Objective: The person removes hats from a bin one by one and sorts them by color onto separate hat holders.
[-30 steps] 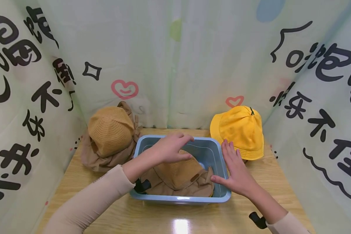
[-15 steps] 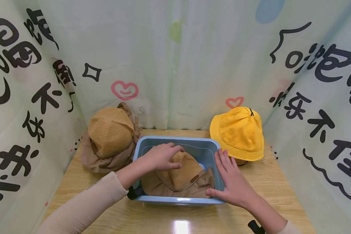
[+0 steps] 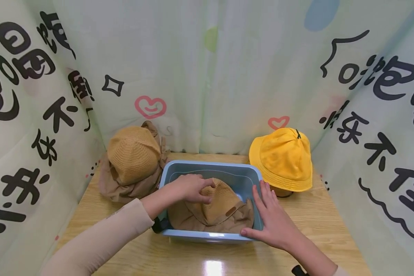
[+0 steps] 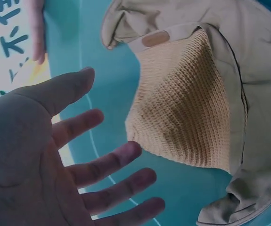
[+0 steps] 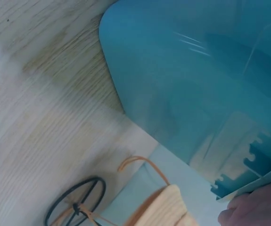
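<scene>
In the head view, a blue plastic bin (image 3: 212, 165) holds a tan knitted sun hat (image 3: 222, 201) with a brown fabric brim. My left hand (image 3: 194, 188) hovers over the hat's crown, fingers loosely spread and holding nothing. From the left wrist view, the left palm (image 4: 27, 141) faces the hat (image 4: 182, 99), one fingertip right at the crown's edge. My right hand (image 3: 274, 222) rests with straight fingers along the bin's right rim, thumb at the front corner. The right wrist view shows the bin's outer wall (image 5: 173, 89) and part of the right hand (image 5: 262, 207).
Behind the bin at left sits another tan knitted hat (image 3: 134, 155) with brown fabric. A yellow bucket hat (image 3: 283, 159) stands at back right, with a black ring (image 5: 74, 202) and orange cord (image 5: 147, 162) below. Printed curtains (image 3: 179, 57) enclose the wooden table (image 3: 148, 257).
My left hand has moved left and lower over the hat in the bin. The right hand has slid left and nearer onto the bin's right rim. Both other hats stay put.
</scene>
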The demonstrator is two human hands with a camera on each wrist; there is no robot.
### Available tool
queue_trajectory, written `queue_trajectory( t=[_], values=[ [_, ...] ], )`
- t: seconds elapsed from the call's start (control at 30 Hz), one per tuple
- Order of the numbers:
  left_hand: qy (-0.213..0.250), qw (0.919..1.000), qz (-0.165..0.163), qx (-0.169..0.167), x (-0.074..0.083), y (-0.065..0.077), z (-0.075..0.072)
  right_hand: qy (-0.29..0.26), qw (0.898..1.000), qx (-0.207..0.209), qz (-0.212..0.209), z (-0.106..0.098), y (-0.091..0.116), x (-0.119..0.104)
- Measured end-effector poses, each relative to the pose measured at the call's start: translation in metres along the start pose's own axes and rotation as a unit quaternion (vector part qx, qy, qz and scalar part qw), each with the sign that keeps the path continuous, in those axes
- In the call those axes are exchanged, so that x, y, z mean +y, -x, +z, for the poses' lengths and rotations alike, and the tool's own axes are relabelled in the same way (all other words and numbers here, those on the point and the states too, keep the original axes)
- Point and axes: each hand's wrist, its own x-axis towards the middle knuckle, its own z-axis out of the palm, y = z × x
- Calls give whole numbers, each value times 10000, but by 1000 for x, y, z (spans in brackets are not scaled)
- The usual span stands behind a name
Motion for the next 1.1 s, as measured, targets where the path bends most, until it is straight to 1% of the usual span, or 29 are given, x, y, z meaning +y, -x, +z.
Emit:
queue_trajectory(
  t=[0.2,0.3,0.37,0.47,0.53,0.7,0.77,0.87,1.0,1.1],
  values=[
    [-172,9987,-133,-458,-1,-15,6,2,9999,84,-55,1,-2,-1],
    [-293,9964,-294,-738,0,-23,9,-9,10000,82,-35,0,-2,-2],
    [-392,9946,-443,-853,2,-28,10,-19,10000,54,-10,0,-2,-2],
    [-495,9923,-655,-925,4,-34,12,-37,10000,14,31,0,-1,-2],
    [-525,9911,-730,-982,5,-36,13,-52,10000,8,55,1,0,-2],
    [-510,9889,-643,-1239,7,-38,13,-100,9999,23,103,1,2,-2],
    [-502,9888,-577,-1279,8,-39,12,-132,9998,31,113,1,2,-2],
    [-455,9921,-331,-1122,8,-41,13,-185,9997,7,150,1,2,-2],
    [-616,9955,121,-706,9,-45,12,-160,9996,-35,244,1,1,-2],
    [-632,9969,323,-329,8,-45,11,-147,9993,-59,326,2,1,-2]
  ],
)
